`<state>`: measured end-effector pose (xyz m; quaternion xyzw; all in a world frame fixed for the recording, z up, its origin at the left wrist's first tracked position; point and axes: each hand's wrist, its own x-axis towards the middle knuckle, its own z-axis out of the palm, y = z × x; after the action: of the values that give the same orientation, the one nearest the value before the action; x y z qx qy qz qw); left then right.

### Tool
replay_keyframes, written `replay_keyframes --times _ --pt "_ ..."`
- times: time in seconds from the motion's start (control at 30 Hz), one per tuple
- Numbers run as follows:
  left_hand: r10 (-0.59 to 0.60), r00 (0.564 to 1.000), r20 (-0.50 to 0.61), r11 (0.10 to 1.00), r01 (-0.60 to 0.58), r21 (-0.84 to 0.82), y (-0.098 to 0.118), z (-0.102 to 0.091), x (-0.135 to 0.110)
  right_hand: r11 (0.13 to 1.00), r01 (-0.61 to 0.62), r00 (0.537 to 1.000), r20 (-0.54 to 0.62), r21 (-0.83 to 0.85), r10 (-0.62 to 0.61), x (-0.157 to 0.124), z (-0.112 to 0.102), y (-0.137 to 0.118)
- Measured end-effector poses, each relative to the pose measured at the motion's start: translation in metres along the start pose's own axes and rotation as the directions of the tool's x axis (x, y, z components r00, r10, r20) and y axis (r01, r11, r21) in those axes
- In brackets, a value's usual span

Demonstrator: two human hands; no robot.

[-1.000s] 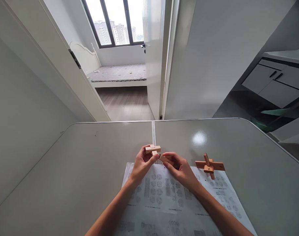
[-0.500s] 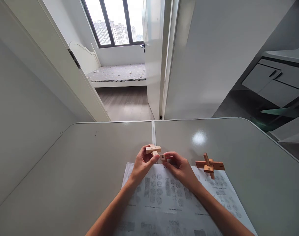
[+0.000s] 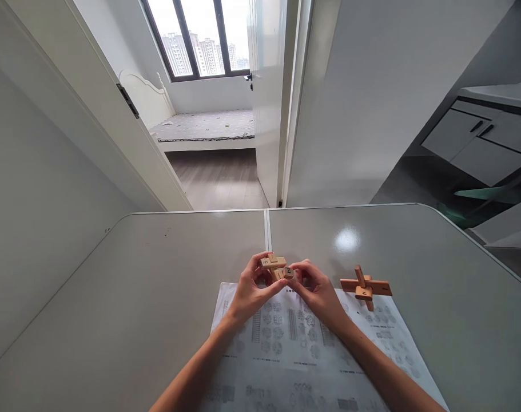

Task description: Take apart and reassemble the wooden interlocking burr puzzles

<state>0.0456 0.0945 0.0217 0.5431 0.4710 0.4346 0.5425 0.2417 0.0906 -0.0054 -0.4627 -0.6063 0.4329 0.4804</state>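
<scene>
Several pale wooden puzzle pieces, fitted crosswise into a partial burr puzzle (image 3: 273, 262), are gripped between the thumb and fingers of my left hand (image 3: 250, 289). My right hand (image 3: 319, 290) pinches a small pale puzzle piece (image 3: 288, 272) with a dark mark like a "2" or "Z" on its end. That piece is up against the right side of the partial puzzle; whether it is slotted in cannot be made out. Both hands are above the top edge of a printed instruction sheet (image 3: 281, 366).
A darker, reddish wooden cross-shaped puzzle (image 3: 364, 292) stands to the right, partly over the sheet's edge. The grey table (image 3: 127, 297) has a pale seam (image 3: 267, 229) running to its far edge. Beyond it are a white door (image 3: 271, 103) and a bed (image 3: 209, 126).
My left hand has turned the partial puzzle and shifted it slightly right. The marked piece in my right hand has tilted and now meets it, where a narrow gap showed before.
</scene>
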Motion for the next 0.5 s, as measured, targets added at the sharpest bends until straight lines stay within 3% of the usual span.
replay_keyframes --times 0.27,0.5 --pt "-0.011 1.000 0.026 0.998 0.010 0.065 -0.0002 0.0012 -0.0031 0.990 -0.088 0.996 0.021 0.107 0.086 -0.0028 0.0013 0.0046" --pt "0.001 0.999 0.041 0.996 -0.004 0.084 0.0066 0.0033 -0.0043 0.989 -0.085 0.996 0.009 0.120 0.085 -0.0014 0.0008 -0.0033"
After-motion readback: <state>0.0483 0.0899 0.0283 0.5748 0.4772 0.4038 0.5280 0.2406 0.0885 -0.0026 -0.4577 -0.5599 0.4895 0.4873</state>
